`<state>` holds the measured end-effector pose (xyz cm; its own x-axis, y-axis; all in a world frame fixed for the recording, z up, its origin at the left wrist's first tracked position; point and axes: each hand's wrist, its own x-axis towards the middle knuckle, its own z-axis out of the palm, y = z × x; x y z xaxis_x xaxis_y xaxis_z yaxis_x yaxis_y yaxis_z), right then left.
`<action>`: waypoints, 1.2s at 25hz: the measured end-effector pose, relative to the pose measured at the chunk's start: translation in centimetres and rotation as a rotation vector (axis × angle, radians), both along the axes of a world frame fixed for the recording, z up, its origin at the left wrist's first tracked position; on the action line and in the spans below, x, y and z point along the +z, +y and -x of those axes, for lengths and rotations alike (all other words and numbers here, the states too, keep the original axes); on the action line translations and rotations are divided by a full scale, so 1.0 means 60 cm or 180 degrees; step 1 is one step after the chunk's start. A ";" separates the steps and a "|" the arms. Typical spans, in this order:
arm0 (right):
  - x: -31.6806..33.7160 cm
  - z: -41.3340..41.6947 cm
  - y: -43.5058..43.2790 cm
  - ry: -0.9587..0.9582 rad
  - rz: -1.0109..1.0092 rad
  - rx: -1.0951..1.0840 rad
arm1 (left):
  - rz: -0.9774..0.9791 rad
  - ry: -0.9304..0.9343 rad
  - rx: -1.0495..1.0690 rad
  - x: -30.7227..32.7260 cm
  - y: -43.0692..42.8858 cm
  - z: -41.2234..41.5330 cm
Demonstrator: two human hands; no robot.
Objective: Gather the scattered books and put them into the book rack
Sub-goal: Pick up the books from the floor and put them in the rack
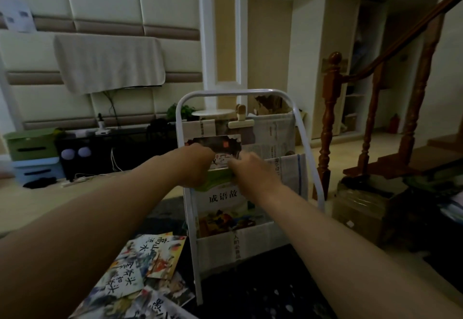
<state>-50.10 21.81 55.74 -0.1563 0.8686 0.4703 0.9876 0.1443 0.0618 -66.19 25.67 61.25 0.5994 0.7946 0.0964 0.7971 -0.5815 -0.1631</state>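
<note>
A white metal book rack [304,143] with newspaper-lined pockets stands on the floor in front of me. My left hand [194,166] and my right hand [253,171] both grip a thin picture book [220,147] with a dark cover at the rack's middle pocket. Its lower part is hidden behind my hands. Below it, a green and white picture book [225,208] sits upright in the lower pocket. Several more picture books [140,266] lie scattered on the dark rug at the lower left.
A wooden stair post and railing [330,123] rise just right of the rack. A cardboard box [363,208] stands at the right. Green and blue storage bins [32,153] and a low black TV stand [120,148] line the padded wall on the left.
</note>
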 end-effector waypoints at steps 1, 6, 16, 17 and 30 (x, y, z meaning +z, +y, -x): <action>-0.008 0.004 0.003 -0.0055 -0.0011 0.0027 | -0.0022 0.0101 0.0027 -0.006 0.002 0.002; -0.036 0.012 0.013 -0.0103 -0.0056 0.0026 | -0.0116 0.0252 0.0058 -0.026 0.013 0.007; -0.071 0.020 0.034 -0.0171 -0.0040 -0.0249 | -0.0526 0.0451 0.0097 -0.037 0.018 -0.003; -0.074 0.020 0.033 -0.0220 -0.0017 -0.0279 | -0.0568 0.0480 0.0121 -0.038 0.015 -0.005; -0.048 -0.124 -0.052 -0.0401 0.0064 -0.0646 | -0.0528 0.0389 0.0363 -0.016 -0.027 -0.162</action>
<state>-42.64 18.70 52.85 -0.0339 0.8971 0.4405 0.9812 -0.0540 0.1855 -56.46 24.06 60.29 0.5218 0.8373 0.1635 0.8246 -0.4458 -0.3483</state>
